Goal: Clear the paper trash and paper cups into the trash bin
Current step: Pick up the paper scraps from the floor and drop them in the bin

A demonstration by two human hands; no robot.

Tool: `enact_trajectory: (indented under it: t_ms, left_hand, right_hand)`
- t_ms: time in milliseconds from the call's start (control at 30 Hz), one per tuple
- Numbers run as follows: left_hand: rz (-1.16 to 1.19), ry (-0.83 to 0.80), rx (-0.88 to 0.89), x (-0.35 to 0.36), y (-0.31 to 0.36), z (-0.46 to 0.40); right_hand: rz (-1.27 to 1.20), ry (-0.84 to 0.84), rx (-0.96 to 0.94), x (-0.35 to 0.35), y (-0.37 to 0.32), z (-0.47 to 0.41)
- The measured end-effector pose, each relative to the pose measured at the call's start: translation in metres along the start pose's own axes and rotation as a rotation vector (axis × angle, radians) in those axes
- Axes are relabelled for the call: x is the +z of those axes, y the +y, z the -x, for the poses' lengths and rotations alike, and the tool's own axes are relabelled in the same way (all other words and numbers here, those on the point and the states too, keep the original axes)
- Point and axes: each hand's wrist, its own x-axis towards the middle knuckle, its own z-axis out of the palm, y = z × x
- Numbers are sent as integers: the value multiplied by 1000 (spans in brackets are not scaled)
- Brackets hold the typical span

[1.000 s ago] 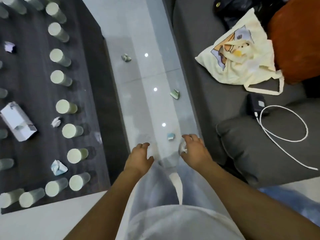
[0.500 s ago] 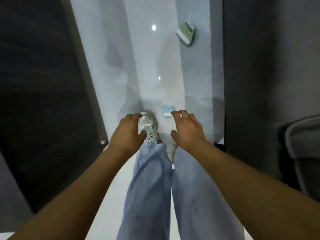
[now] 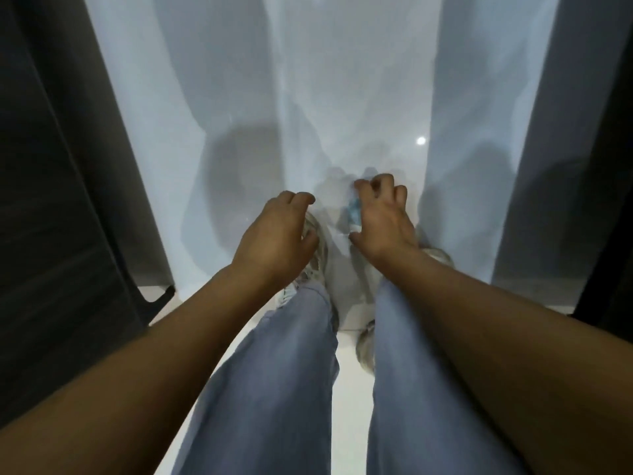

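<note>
A small blue paper scrap (image 3: 354, 211) lies at the white floor just ahead of my feet. My right hand (image 3: 383, 222) is down on it, with thumb and curled fingers closing round it; only a sliver of blue shows beside the hand. My left hand (image 3: 274, 241) hovers a little to the left above my left shoe (image 3: 317, 250). Its fingers are loosely curled, and nothing shows in them. No paper cups and no trash bin are in view.
I am bent low over a narrow strip of glossy white floor (image 3: 342, 80). The dark table side (image 3: 68, 166) borders it on the left and the grey sofa base (image 3: 565, 132) on the right. My legs in blue jeans (image 3: 291, 371) fill the bottom.
The view has dropped closer to the floor. My right hand has moved forward onto the blue scrap and its fingers have curled round it. The green scrap farther ahead has left the view.
</note>
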Motion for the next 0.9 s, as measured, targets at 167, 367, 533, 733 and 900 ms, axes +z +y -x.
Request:
enact_trajectory:
  t_ms: [167,367,533,733,900]
  left_hand:
    - [82,17,-18,7,1,-2]
    - [91,4,-23,-5,9,17]
    - [102,-11,-30,-44,33,55]
    - [159,-10,12,-121,84,114]
    - [191,64,97,-187,124,156]
  right_hand:
    - [24,29,-67,12,-1,0]
    - [-222,6,-40,-19,-18,25]
    - [-408,-25,-11,-83,-48,73]
    - [-619,-28,39,-179,-94,138]
    - [-710,3,73,-250,-132,187]
